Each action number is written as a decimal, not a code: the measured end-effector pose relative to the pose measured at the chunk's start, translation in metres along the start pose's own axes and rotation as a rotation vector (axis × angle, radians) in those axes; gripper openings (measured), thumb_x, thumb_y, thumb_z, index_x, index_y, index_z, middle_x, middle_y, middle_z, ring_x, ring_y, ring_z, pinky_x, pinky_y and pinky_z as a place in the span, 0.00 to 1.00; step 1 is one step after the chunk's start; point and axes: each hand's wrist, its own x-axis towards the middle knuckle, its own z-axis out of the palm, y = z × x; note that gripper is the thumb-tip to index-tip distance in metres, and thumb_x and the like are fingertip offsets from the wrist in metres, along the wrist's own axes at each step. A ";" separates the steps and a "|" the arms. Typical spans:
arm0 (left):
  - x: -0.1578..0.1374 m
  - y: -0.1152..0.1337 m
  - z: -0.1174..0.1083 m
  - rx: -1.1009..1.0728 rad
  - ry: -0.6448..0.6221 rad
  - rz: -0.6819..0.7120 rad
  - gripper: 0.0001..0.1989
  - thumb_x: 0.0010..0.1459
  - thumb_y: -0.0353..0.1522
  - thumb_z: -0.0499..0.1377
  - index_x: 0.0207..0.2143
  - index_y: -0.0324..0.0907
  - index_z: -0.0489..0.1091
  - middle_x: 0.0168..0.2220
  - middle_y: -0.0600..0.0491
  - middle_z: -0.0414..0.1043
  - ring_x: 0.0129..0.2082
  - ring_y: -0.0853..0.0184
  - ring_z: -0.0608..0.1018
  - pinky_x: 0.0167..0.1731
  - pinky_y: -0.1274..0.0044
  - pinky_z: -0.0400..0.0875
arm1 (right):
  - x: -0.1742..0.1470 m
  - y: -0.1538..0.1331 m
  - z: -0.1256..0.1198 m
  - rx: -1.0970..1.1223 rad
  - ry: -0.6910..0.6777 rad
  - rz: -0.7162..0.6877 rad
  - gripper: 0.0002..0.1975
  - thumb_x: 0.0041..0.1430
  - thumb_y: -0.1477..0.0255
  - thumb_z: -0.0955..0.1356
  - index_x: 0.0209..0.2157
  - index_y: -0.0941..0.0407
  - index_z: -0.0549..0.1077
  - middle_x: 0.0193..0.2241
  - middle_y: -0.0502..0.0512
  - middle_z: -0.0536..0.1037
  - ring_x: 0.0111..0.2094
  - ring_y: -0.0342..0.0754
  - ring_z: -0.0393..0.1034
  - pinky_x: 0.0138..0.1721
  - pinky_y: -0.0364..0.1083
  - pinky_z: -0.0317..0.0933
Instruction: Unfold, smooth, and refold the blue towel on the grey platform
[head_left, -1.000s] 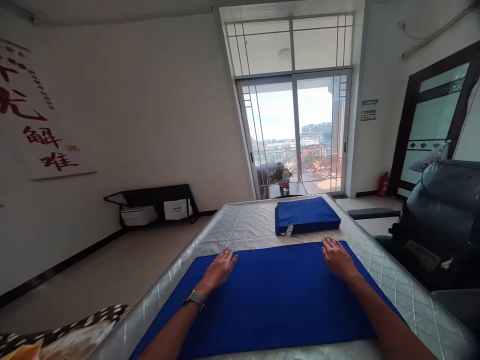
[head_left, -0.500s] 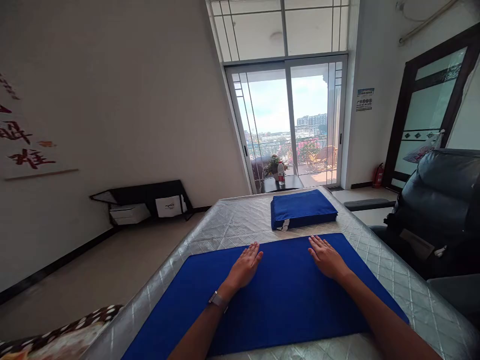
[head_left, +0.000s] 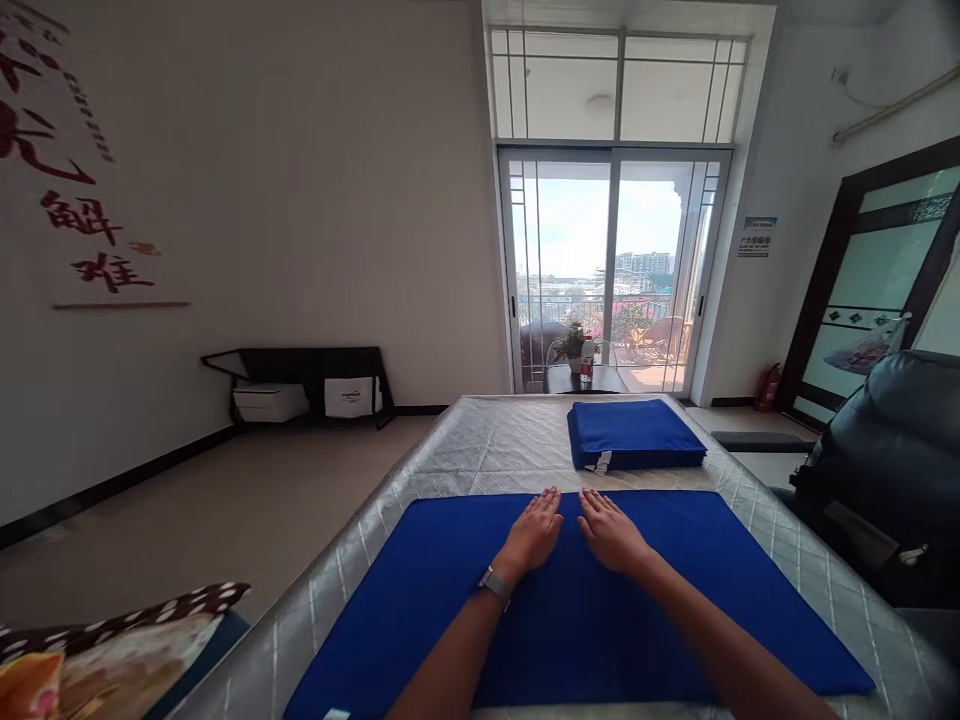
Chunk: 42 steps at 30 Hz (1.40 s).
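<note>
A flat blue cloth (head_left: 600, 640) lies spread over the quilted silver surface in front of me. My left hand (head_left: 534, 530) rests flat on its upper middle, fingers stretched out; a watch (head_left: 493, 582) is on that wrist. Close beside it, my right hand (head_left: 611, 530) also lies flat on the cloth with the fingers extended. Neither hand holds anything. Beyond the cloth sits a stack of folded blue cloths (head_left: 636, 430) with a white tag (head_left: 602, 463) at its near left corner. At the spread cloth's lower left edge a small white label (head_left: 337, 714) shows.
The quilted silver mattress (head_left: 457, 450) carries the cloths. On the right stands a black leather chair (head_left: 900, 450). Past the mattress, a small dark table (head_left: 559, 380) holds a bottle (head_left: 586, 362) and a plant. Patterned fabric (head_left: 135, 655) lies at lower left.
My right hand has moved left across the cloth, closing most of the gap to my left hand. The camera view has shifted and levelled.
</note>
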 end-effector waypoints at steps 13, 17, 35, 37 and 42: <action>0.000 0.009 0.013 -0.019 0.016 -0.006 0.29 0.69 0.37 0.42 0.68 0.34 0.54 0.68 0.42 0.54 0.70 0.60 0.54 0.67 0.65 0.50 | 0.023 -0.011 0.026 -0.074 -0.071 0.078 0.34 0.69 0.61 0.47 0.69 0.66 0.48 0.71 0.60 0.44 0.71 0.51 0.36 0.69 0.52 0.33; -0.003 -0.009 0.013 -0.020 0.022 -0.043 0.29 0.69 0.37 0.41 0.69 0.37 0.52 0.69 0.43 0.53 0.69 0.59 0.55 0.67 0.62 0.51 | 0.016 0.004 0.019 -0.093 -0.088 0.131 0.36 0.69 0.57 0.48 0.70 0.63 0.46 0.71 0.58 0.44 0.71 0.49 0.35 0.69 0.51 0.32; -0.063 -0.141 -0.025 0.086 0.039 -0.505 0.26 0.69 0.37 0.42 0.67 0.44 0.57 0.69 0.49 0.55 0.69 0.60 0.56 0.66 0.63 0.49 | -0.064 0.241 -0.008 -0.279 0.060 0.472 0.35 0.67 0.59 0.48 0.68 0.65 0.52 0.69 0.63 0.52 0.70 0.54 0.44 0.67 0.57 0.45; -0.071 -0.157 -0.026 0.118 0.028 -0.575 0.27 0.69 0.37 0.41 0.67 0.44 0.56 0.69 0.50 0.55 0.69 0.60 0.55 0.66 0.62 0.49 | -0.065 0.246 -0.006 -0.280 0.065 0.480 0.36 0.67 0.58 0.48 0.68 0.66 0.51 0.69 0.64 0.51 0.70 0.54 0.44 0.67 0.57 0.46; -0.087 -0.179 -0.027 0.208 0.029 -0.700 0.28 0.68 0.37 0.40 0.68 0.43 0.55 0.69 0.49 0.54 0.70 0.59 0.53 0.66 0.63 0.48 | -0.066 0.247 -0.004 -0.283 0.079 0.456 0.36 0.68 0.58 0.48 0.67 0.67 0.54 0.69 0.65 0.52 0.69 0.55 0.45 0.68 0.57 0.45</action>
